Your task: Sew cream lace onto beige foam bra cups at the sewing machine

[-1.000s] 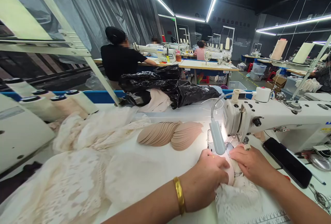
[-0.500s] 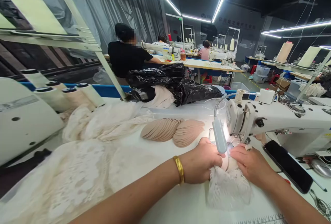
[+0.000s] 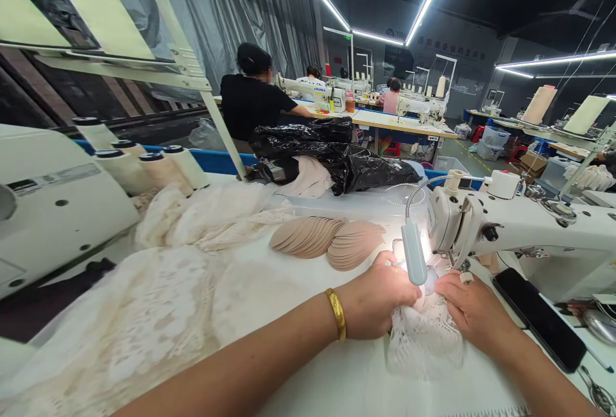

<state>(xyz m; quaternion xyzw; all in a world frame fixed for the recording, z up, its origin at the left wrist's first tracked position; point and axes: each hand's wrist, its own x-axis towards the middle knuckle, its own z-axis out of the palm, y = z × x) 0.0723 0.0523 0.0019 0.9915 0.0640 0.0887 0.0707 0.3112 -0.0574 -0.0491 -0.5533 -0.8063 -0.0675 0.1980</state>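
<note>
Under the head of the white sewing machine (image 3: 510,218), my left hand (image 3: 382,295) is closed on the left edge of a piece of white lace fabric (image 3: 423,340). My right hand (image 3: 471,305) presses its fingers on the fabric's right side, close to the needle area. A lit grey lamp (image 3: 412,253) hangs over the work and hides part of the fabric and the needle. Two fanned stacks of beige pads (image 3: 308,237) lie on the table, up and left of my left hand.
White lace (image 3: 154,314) spreads over the table's left side, below thread cones (image 3: 163,173). Behind are black plastic bags (image 3: 370,170). A black phone (image 3: 539,317) and scissors (image 3: 599,394) lie at the right. A person in black (image 3: 253,102) sits beyond.
The view has shifted slightly, so most of the scene sits a little further right. Both hands stay at the lace under the machine, and the fabric's folds have changed a little.
</note>
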